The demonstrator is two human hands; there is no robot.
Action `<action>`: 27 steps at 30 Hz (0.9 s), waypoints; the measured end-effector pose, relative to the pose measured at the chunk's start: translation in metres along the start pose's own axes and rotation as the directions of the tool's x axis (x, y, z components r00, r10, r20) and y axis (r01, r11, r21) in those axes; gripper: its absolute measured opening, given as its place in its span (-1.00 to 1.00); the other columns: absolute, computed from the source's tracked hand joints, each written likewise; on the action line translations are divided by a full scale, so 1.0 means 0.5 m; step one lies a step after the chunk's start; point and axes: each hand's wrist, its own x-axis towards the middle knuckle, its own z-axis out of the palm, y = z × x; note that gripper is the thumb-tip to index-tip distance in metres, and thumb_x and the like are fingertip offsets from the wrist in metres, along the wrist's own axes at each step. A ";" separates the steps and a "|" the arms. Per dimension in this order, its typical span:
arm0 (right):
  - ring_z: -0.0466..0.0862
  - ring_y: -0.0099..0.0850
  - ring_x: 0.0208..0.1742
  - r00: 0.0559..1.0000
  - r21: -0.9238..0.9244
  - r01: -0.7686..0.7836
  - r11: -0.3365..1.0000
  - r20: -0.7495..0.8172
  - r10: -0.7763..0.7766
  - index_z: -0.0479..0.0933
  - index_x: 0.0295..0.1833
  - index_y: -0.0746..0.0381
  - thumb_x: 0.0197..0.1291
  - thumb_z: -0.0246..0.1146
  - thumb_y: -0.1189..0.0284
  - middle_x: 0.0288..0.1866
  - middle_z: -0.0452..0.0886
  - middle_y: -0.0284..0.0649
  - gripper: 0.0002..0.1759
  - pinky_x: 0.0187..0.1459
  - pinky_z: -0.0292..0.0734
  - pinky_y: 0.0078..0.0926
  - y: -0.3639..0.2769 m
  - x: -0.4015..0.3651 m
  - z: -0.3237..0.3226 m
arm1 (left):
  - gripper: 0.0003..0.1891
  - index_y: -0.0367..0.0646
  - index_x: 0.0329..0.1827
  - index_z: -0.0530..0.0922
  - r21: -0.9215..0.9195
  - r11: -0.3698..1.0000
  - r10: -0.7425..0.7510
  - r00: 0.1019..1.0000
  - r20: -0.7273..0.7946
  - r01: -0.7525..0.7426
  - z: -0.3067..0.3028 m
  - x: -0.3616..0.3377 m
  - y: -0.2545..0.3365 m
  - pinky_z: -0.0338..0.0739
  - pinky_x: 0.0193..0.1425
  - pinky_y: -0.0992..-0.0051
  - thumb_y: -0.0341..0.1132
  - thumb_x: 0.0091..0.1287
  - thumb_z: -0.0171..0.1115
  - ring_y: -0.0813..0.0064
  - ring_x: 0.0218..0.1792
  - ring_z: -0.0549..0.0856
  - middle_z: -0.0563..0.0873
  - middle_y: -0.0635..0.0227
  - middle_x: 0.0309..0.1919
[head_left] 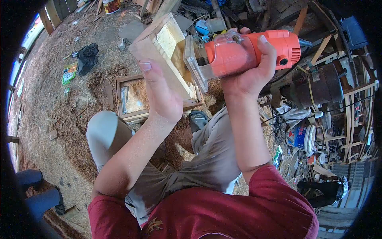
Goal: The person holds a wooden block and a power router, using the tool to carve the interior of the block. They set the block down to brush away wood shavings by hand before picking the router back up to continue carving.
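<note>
My left hand (161, 93) grips the near side of a light wooden box (171, 75), its thumb on the outer face and its other fingers hidden behind the wood. The box is tilted, its open side facing right. My right hand (252, 73) is wrapped round the body of a red power trimmer (234, 53), thumb on top. The trimmer lies sideways, and its clear plastic base (195, 63) is against or very close to the box's edge. Whether they touch is hard to tell. Below the box, a wooden frame (119, 97) lies on the ground with sawdust inside.
Sawdust covers the ground (59, 131). A black plastic bag (87, 57) and a green packet (69, 73) lie at left. A motor-like cylinder (318, 89), a bucket (308, 137) and cords are at right. Another person's legs (43, 199) show at lower left.
</note>
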 end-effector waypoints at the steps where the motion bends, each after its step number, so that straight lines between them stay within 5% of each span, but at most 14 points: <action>1: 0.60 -0.17 -0.04 1.000 -0.002 -0.009 1.000 0.009 0.009 0.44 0.03 0.33 0.08 0.32 0.16 -0.08 0.56 -0.12 -0.47 0.09 0.57 -0.07 -0.001 -0.002 0.000 | -0.13 -0.26 0.63 -0.11 0.013 1.000 0.007 1.000 -0.027 -0.007 0.001 0.000 -0.002 -0.12 0.65 0.39 0.31 0.56 -0.31 0.49 0.57 0.05 0.07 0.29 0.58; 13: 0.62 -0.26 -0.06 0.999 0.046 0.013 0.999 -0.031 -0.012 0.39 0.07 0.22 0.14 0.33 0.24 -0.11 0.55 -0.18 -0.54 -0.03 0.63 -0.14 0.002 -0.011 0.012 | -0.20 -0.27 0.61 -0.06 -0.008 0.999 0.038 0.996 -0.082 -0.039 -0.004 0.009 -0.013 -0.09 0.65 0.39 0.23 0.60 -0.33 0.48 0.56 0.11 0.13 0.28 0.56; 18: 0.60 -0.20 -0.01 1.000 0.024 -0.011 1.000 0.009 0.011 0.34 0.15 0.21 0.09 0.31 0.24 -0.05 0.55 -0.15 -0.46 0.11 0.57 -0.02 0.000 -0.010 0.007 | -0.06 -0.14 0.55 0.07 0.086 0.995 0.059 0.998 -0.039 -0.055 -0.020 0.013 -0.019 0.04 0.58 0.38 0.48 0.40 -0.15 0.49 0.47 0.24 0.30 0.35 0.40; 27: 0.59 -0.20 0.00 1.000 0.041 -0.012 0.999 0.007 0.012 0.33 0.15 0.19 0.12 0.30 0.24 -0.03 0.54 -0.14 -0.47 0.11 0.57 0.00 0.003 -0.011 0.004 | -0.05 -0.15 0.55 0.07 0.071 0.996 0.056 0.994 -0.095 -0.050 -0.018 0.016 -0.026 -0.03 0.60 0.40 0.48 0.40 -0.17 0.52 0.49 0.19 0.27 0.36 0.42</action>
